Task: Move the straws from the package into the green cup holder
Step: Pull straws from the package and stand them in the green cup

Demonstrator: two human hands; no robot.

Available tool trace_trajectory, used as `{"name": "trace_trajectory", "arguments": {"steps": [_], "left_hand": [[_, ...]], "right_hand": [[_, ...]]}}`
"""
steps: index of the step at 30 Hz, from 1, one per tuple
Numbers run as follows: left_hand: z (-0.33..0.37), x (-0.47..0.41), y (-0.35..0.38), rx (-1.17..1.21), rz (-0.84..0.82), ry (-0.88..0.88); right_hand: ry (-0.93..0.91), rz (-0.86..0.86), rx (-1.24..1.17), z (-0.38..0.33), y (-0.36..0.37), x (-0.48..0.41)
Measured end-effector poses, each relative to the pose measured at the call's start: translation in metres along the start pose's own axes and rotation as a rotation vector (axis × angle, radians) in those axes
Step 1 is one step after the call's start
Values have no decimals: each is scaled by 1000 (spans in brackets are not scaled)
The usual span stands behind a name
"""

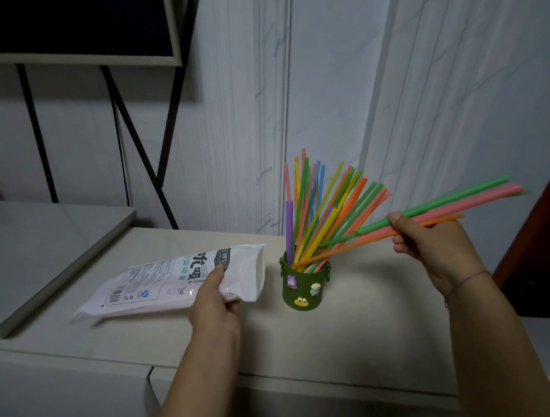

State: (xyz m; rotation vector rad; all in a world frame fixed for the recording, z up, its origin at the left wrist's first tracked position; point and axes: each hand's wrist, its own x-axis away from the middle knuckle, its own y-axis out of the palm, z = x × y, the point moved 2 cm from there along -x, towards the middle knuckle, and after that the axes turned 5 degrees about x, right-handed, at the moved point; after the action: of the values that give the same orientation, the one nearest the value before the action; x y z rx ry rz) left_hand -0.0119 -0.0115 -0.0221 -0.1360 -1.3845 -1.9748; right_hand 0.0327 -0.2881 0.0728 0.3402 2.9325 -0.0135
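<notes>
A dark green cup holder (301,288) with small cartoon charms stands on the pale counter, holding several coloured straws (324,210) that fan upward and to the right. To its left lies a white plastic straw package (169,282), its open end facing the cup. My left hand (214,303) grips the package near that open end. My right hand (430,240), right of the cup, pinches a few straws (456,203), green, pink and orange, held at a slant with their lower ends pointing toward the cup's mouth.
The counter (372,338) ends at a front edge near me. A raised flat panel (45,245) sits on the left. Behind are a white marble-pattern wall and a black metal frame (137,145) with a dark framed board above.
</notes>
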Motion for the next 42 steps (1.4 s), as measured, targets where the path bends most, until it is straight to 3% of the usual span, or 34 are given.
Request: {"name": "trace_trajectory", "arguments": {"steps": [11,16,27,38,42], "left_hand": [[-8,-1,2,-17,-22,-14],[-9,-1,2,-46,-15,-28],[-7,-2,3,-38,-40,-21],[-3,1,2,-34,-20,-17],[-5,3,3,-51,-31,-24]], "right_hand": [[-95,-154,268,-7,33,4],[-55,-198,430,16,61,6],[59,-239,491,43,91,11],[-59,-37,230,24,71,7],[-90,2,304,28,73,8]]}}
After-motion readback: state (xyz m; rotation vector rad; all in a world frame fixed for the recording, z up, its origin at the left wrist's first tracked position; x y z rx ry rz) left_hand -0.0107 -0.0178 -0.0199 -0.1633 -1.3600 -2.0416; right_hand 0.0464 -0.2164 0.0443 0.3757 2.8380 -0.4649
